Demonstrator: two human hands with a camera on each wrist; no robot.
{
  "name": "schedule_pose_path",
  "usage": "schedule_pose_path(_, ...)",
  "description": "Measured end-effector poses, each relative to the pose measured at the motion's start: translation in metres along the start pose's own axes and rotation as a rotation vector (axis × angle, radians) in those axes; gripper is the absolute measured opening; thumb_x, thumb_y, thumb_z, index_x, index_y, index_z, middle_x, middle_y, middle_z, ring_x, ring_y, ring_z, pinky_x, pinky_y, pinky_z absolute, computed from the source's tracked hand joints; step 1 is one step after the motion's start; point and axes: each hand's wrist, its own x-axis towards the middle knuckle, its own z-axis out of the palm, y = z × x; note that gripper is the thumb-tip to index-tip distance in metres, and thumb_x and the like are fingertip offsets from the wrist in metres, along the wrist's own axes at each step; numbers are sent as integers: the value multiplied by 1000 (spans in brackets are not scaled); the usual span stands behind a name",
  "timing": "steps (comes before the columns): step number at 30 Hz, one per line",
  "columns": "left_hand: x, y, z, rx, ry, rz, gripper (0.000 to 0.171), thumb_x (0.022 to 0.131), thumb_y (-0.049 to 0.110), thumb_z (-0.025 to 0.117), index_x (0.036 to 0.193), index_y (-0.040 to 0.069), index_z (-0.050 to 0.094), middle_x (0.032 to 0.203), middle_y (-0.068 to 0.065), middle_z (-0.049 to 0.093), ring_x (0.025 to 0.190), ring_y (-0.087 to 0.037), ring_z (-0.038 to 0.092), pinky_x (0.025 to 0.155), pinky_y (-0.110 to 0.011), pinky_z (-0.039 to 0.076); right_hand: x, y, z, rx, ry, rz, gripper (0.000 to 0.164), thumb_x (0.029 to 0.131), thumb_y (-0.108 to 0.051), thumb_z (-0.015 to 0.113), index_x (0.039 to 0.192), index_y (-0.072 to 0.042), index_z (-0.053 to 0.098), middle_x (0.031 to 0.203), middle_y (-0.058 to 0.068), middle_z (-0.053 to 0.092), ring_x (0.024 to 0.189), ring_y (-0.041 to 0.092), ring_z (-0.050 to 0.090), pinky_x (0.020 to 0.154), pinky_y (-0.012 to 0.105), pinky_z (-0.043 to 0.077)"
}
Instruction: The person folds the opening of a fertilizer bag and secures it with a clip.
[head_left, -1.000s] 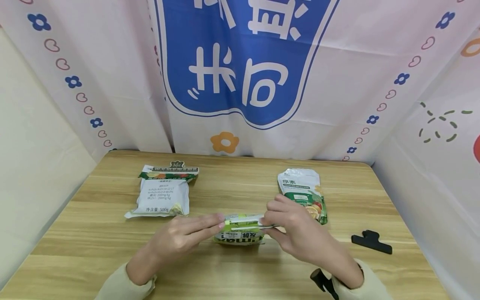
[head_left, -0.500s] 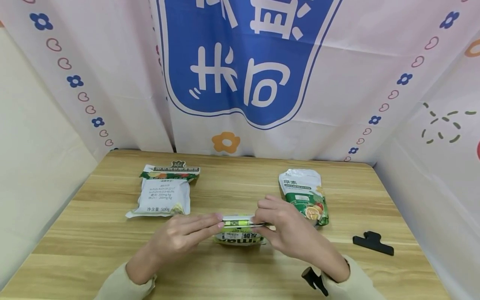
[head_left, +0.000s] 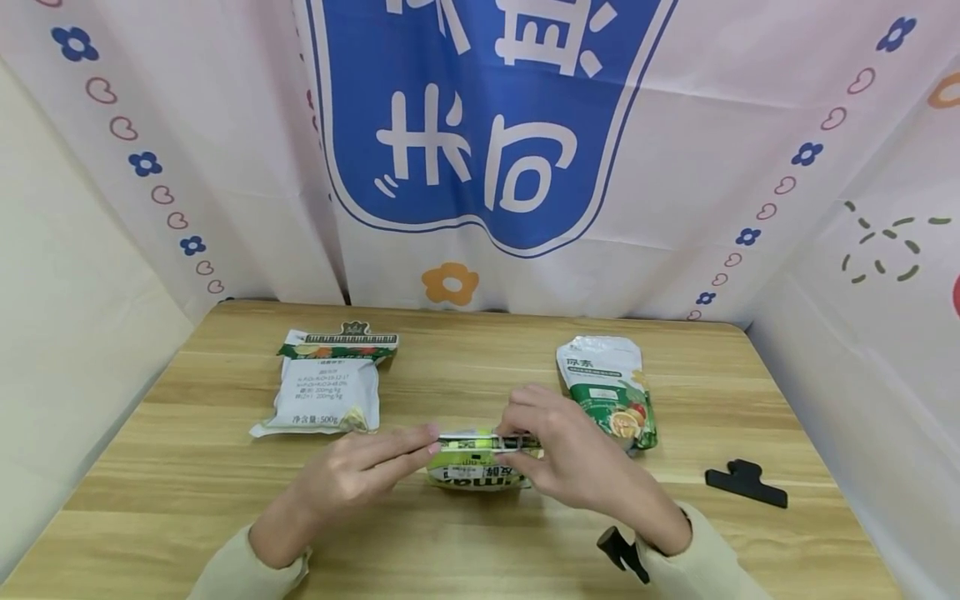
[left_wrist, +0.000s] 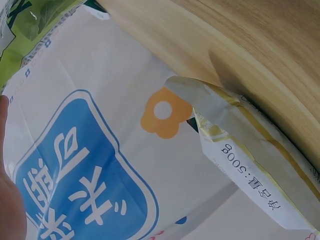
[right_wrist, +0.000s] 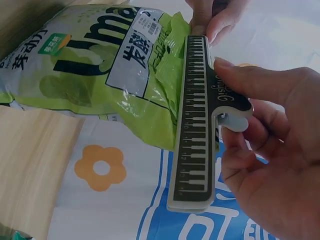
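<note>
In the head view a green printed bag (head_left: 476, 477) stands on the table between both hands. My right hand (head_left: 573, 454) pinches the handles of a long clip (right_wrist: 192, 130) with a piano-key pattern. The right wrist view shows the clip's bar lying along the bag's gathered top; whether it bites fully cannot be seen. On the other side, my left hand (head_left: 360, 471) pinches the bag's top edge, its fingertips close to the clip's end. Only a bit of that hand shows in the left wrist view, with part of the green bag (left_wrist: 35, 30).
A white 500g bag (head_left: 326, 392), closed with a similar piano-key clip (head_left: 352, 338), lies at the left. A white and green pouch (head_left: 603, 387) lies behind my right hand. A black clip (head_left: 746, 483) is farther right. A printed curtain (head_left: 675, 250) hangs behind the table.
My right hand has shifted left along the bag's top, bringing the clip closer to the left fingertips. The left hand has stayed nearly in place.
</note>
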Motion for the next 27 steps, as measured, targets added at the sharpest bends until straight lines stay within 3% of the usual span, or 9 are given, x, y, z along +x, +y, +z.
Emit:
schedule_pose_path(6, -1, 0, -1, -8, -17, -12, 28, 110, 4, 51, 112, -1, 79, 109, -17, 81, 88, -24, 81, 75, -27, 67, -3, 1, 2, -2, -38, 81, 28, 81, -22, 93, 99, -19, 71, 98, -11, 62, 88, 1, 58, 77, 19, 57)
schedule_pose_path(14, -1, 0, -2, -11, -20, -12, 28, 110, 4, 52, 111, -1, 79, 108, -17, 81, 89, -24, 81, 76, -27, 67, -12, 13, 2, 23, -60, 103, 43, 81, -31, 92, 117, -22, 71, 112, -11, 67, 104, 6, 65, 91, 30, 61)
schedule_pose_path(21, -1, 1, -1, -9, -3, -22, 28, 109, 5, 53, 109, 0, 80, 107, -16, 81, 88, -24, 81, 75, -26, 67, -22, 35, 3, 143, -68, 180, 50, 80, -26, 93, 125, -20, 70, 125, -4, 75, 117, 18, 72, 101, 43, 62)
schedule_pose_path(27, 1, 0, 0, -15, 16, -28, 28, 109, 5, 53, 106, 0, 81, 105, -17, 81, 87, -24, 81, 73, -27, 67, -32, 55, 14, 311, -92, 277, 49, 84, -31, 90, 128, -20, 71, 130, 2, 75, 120, 23, 73, 105, 43, 62)
